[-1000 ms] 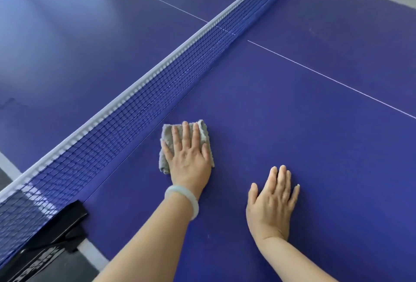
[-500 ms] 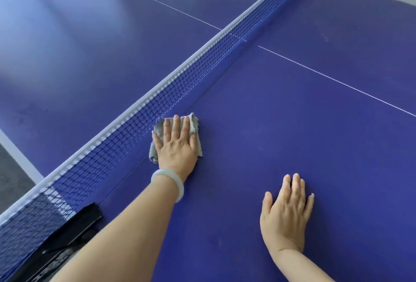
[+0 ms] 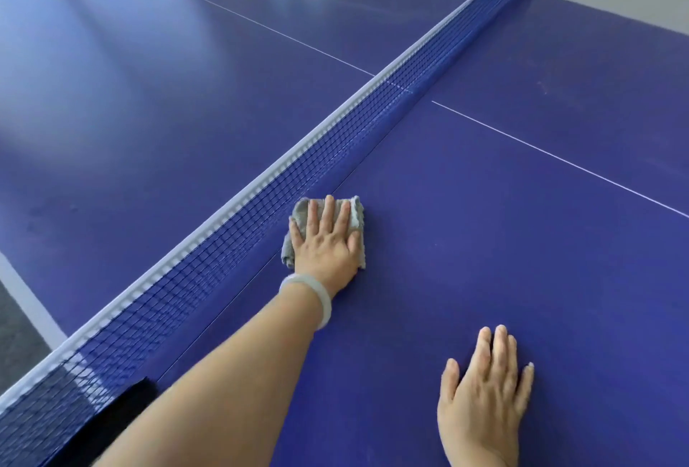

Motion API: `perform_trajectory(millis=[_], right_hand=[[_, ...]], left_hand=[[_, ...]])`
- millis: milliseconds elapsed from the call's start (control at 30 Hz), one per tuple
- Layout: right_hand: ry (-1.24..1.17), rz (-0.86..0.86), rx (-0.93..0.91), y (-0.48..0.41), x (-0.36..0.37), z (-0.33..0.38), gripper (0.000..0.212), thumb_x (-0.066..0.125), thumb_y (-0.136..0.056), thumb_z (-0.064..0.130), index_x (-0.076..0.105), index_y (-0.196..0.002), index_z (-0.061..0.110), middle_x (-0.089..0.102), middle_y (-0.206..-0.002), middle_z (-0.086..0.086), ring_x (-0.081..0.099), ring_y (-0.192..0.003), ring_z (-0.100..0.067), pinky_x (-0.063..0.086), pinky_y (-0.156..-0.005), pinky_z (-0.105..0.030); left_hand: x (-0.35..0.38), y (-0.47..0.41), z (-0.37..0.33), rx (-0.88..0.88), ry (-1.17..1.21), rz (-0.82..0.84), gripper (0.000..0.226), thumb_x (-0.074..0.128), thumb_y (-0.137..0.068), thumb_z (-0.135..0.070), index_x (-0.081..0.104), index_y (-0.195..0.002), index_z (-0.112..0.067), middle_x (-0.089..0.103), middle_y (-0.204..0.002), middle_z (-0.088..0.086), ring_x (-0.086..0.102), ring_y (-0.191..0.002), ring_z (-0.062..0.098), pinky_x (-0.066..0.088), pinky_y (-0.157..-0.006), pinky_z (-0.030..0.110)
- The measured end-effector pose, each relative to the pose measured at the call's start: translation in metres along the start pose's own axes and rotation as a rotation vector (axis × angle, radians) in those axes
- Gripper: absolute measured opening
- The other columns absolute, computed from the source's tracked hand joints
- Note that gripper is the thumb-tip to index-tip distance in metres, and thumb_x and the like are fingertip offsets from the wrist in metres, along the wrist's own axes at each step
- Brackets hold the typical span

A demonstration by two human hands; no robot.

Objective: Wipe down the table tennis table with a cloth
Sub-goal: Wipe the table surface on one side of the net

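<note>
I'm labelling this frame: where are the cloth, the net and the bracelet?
cloth (image 3: 301, 210): head view, its grey top-left corner.
net (image 3: 330, 145): head view, dark mesh midway along.
bracelet (image 3: 317, 287): head view, pale band on the left wrist.

The head view looks forward and down, close over the table (image 3: 522, 242) beside the net (image 3: 335, 145)

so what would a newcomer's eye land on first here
The big blue table fills the view, cut from lower left to upper right by the dark net with its white top band. Just beside the net near the middle, the left hand presses flat on a grey cloth, a pale bracelet on its wrist. The right hand rests flat on the table at lower right.
</note>
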State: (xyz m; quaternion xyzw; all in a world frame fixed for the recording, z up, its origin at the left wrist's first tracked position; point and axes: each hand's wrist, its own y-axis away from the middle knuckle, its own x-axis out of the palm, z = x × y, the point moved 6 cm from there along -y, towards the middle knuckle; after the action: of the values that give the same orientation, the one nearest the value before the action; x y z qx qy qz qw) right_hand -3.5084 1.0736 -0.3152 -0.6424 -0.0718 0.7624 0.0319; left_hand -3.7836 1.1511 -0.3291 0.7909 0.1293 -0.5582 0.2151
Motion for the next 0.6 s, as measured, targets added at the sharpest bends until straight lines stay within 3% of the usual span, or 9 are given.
perform_trajectory(millis=[100,200,267,367,433,533,600], right_hand=[[0.024,0.032,-0.01,-0.001,0.001,-0.001,0.07,0.029,-0.089,0.036,0.048,-0.138,-0.011,0.043,-0.148,-0.028,0.044,-0.136,-0.042,0.028,-0.112,-0.065],[0.011,0.032,-0.03,0.0,0.001,-0.001,0.069,0.032,-0.089,0.035,0.049,-0.137,-0.011,0.044,-0.148,-0.028,0.045,-0.135,-0.043,0.028,-0.111,-0.065],[0.003,0.046,-0.03,0.0,0.001,-0.002,0.07,0.033,-0.088,0.036,0.049,-0.137,-0.011,0.044,-0.148,-0.028,0.045,-0.135,-0.043,0.028,-0.111,-0.065],[0.016,0.055,-0.042,-0.001,0.003,-0.003,0.069,0.034,-0.088,0.036,0.05,-0.136,-0.011,0.044,-0.147,-0.027,0.046,-0.134,-0.043,0.03,-0.11,-0.065],[0.044,0.042,-0.029,-0.001,0.004,-0.005,0.068,0.033,-0.089,0.036,0.052,-0.135,-0.011,0.045,-0.146,-0.027,0.048,-0.133,-0.043,0.031,-0.109,-0.065],[0.04,0.071,-0.012,-0.001,0.006,-0.008,0.072,0.016,-0.102,0.043,0.05,-0.138,-0.009,0.043,-0.149,-0.025,0.045,-0.136,-0.04,0.03,-0.111,-0.062],[0.011,0.108,-0.018,-0.002,0.003,-0.004,0.081,0.002,-0.102,0.047,0.048,-0.14,-0.007,0.041,-0.151,-0.024,0.043,-0.139,-0.038,0.027,-0.114,-0.059]], left_hand=[[0.005,-0.011,-0.027,0.008,-0.018,0.009,0.059,0.014,-0.103,-0.046,-0.005,-0.157,-0.033,-0.013,-0.166,-0.004,-0.021,-0.15,0.022,-0.018,-0.116,0.057],[0.023,0.043,-0.08,0.292,-0.028,-0.062,0.057,0.021,-0.104,-0.042,0.007,-0.158,-0.031,0.003,-0.167,0.002,-0.01,-0.152,0.026,-0.013,-0.117,0.058],[0.042,0.092,-0.108,0.521,-0.032,-0.016,0.056,0.023,-0.103,-0.042,0.018,-0.157,-0.028,0.015,-0.165,0.002,-0.002,-0.153,0.026,-0.012,-0.118,0.058],[0.043,0.105,-0.101,0.722,-0.105,0.015,0.054,0.025,-0.103,-0.045,0.021,-0.156,-0.034,0.022,-0.163,-0.004,0.005,-0.153,0.022,-0.002,-0.119,0.058],[0.024,0.067,-0.072,0.611,-0.152,-0.064,0.052,0.025,-0.103,-0.046,0.02,-0.155,-0.038,0.024,-0.162,-0.005,0.009,-0.152,0.023,0.003,-0.118,0.06],[0.001,0.003,-0.023,0.207,-0.089,-0.091,0.055,0.02,-0.104,-0.048,0.011,-0.157,-0.037,0.003,-0.166,-0.008,-0.009,-0.153,0.018,-0.013,-0.12,0.052],[0.003,-0.01,-0.017,0.147,-0.087,-0.061,0.057,0.014,-0.102,-0.05,0.005,-0.157,-0.038,-0.004,-0.166,-0.009,-0.015,-0.151,0.016,-0.015,-0.119,0.051]])
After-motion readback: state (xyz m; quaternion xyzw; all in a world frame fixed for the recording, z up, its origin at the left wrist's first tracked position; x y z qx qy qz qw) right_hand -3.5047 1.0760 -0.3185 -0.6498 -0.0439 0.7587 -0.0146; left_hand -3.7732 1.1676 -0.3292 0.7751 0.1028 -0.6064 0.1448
